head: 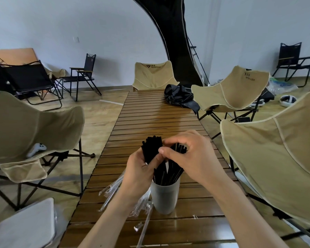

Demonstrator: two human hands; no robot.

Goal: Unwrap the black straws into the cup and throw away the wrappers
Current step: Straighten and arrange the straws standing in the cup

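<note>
Head cam's looking down at a translucent cup (164, 197) on the slatted wooden table (159, 115), with black straws (170, 171) standing in it. Right above the cup, the left hand (141, 169) has its fingers wrapped round a bundle of black straws (151, 149), while the right hand (190, 154) curls in beside it, thumb and fingertips pinching at the bundle's top. Clear empty wrappers (113, 189) are piled just left of the cup, some under the left wrist.

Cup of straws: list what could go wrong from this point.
1. Both hands, left hand and right hand, work in the black straws above the cup; a tug might tip it.
2. Clear wrappers lie loose near the table's left edge and could slide off.
</note>
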